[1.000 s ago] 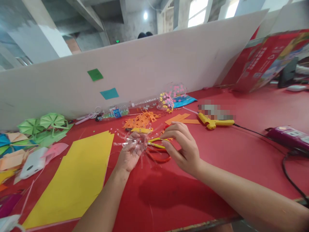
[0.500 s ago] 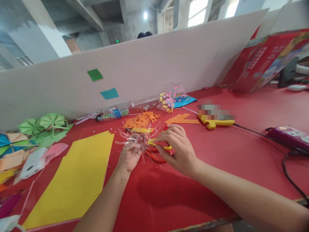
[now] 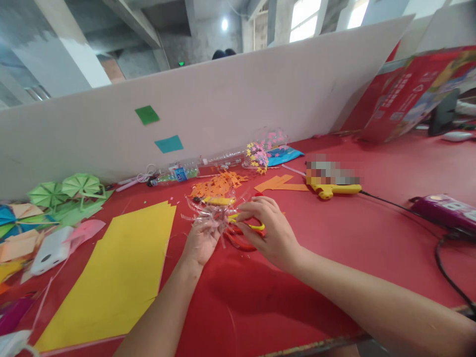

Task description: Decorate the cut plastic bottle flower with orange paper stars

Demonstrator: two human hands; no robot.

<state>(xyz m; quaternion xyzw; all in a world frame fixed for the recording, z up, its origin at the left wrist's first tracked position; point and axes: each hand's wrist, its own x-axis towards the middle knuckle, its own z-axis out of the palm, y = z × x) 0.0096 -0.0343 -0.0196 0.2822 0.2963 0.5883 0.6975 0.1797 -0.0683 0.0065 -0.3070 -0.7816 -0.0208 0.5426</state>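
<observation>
In the middle of the head view my left hand (image 3: 203, 240) is closed around a clear plastic piece (image 3: 213, 215) whose rim is cut into thin strips splaying outward. My right hand (image 3: 267, 225) is beside it on the right. Its thumb and fingers curl together in a pinch at the edge of the strips, and what lies between the fingertips is too fine to make out. Scissors (image 3: 241, 243) with red and yellow handles lie under and behind the right fingers, partly hidden. Just beyond the plastic piece lies a yellow ridged tool (image 3: 219, 201).
Yellow paper sheets (image 3: 111, 277) lie at the left, with green paper umbrellas (image 3: 80, 186) behind. Orange paper cutouts (image 3: 215, 186), a plastic bottle (image 3: 174, 174) and a star-covered clear piece (image 3: 256, 156) line the white partition (image 3: 238, 99). A yellow glue gun (image 3: 334, 189) with a cord is at the right.
The plastic piece has turned slightly in my left hand, and its strips are angled differently. My right hand has shifted a little to the left, toward the plastic.
</observation>
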